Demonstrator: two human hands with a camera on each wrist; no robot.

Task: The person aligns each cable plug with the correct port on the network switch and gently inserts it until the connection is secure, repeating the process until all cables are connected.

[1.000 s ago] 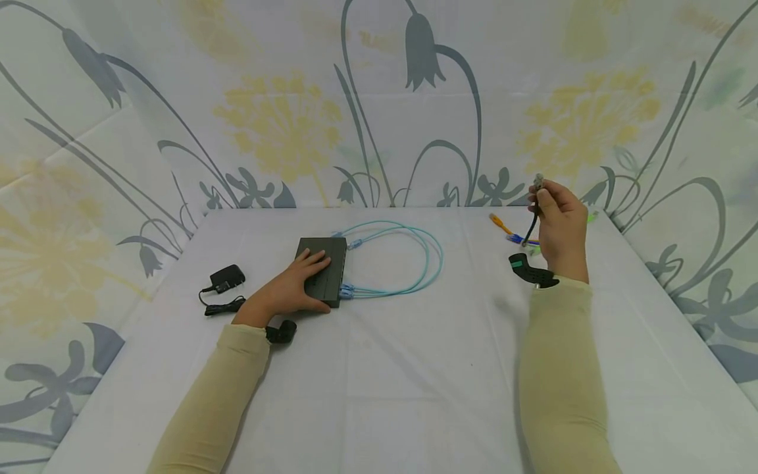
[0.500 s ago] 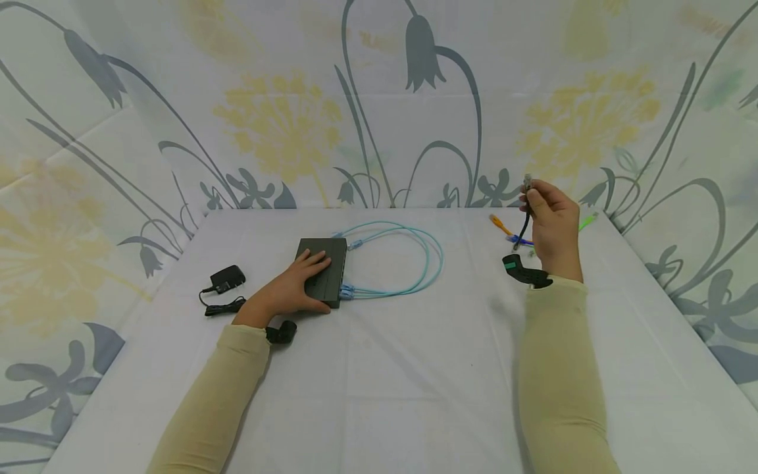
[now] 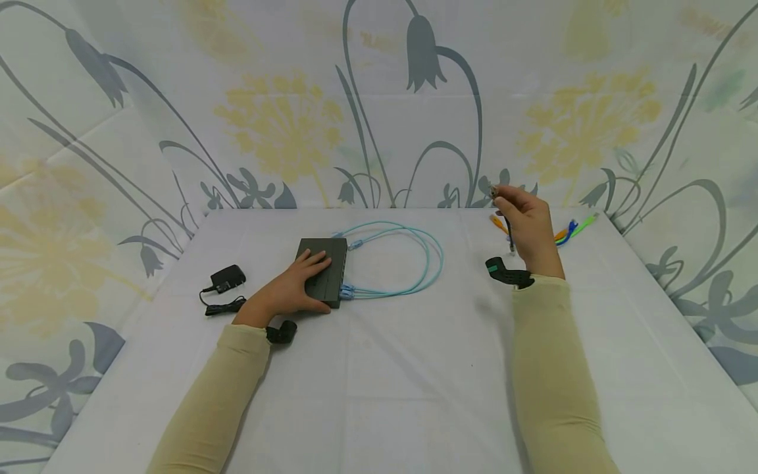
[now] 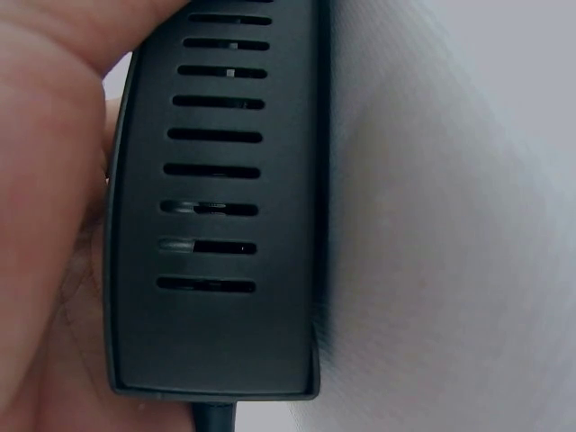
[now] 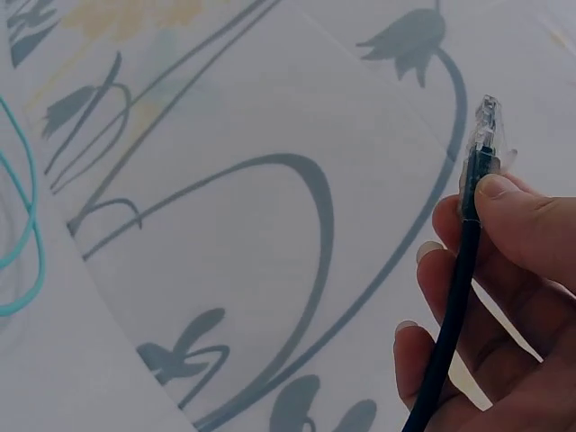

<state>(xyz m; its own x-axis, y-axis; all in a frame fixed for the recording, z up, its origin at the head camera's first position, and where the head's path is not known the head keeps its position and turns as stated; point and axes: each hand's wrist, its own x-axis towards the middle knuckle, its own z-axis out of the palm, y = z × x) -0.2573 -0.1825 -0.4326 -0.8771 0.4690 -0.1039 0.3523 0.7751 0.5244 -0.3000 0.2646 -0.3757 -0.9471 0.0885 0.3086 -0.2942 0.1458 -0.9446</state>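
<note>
My left hand (image 3: 287, 286) rests on a black network switch (image 3: 335, 263), its fingers spread straight across the top and the thumb along the near side. Close up in the left wrist view, the slotted side (image 4: 211, 153) of the switch fills the middle. Light blue network cables (image 3: 426, 253) loop from plugs on its right side. Over at the right, my right hand (image 3: 531, 227) is raised above the table, pinching a black network cable (image 5: 454, 306) between thumb and forefinger just below its clear plug (image 5: 486, 126). Most of that cable hangs hidden behind the hand in the head view.
A black power adapter (image 3: 227, 278) with its bundled cord (image 3: 225, 307) lies left of the switch. Behind my right hand lie an orange cable (image 3: 498, 223), a blue cable (image 3: 570, 232) and a green cable (image 3: 586, 228). Patterned cloth (image 3: 379, 131) hangs behind the white table (image 3: 403, 395).
My right hand has moved left and slightly down with the black network cable, uncovering more of the coloured cables on its right. My left hand has stayed on the switch.
</note>
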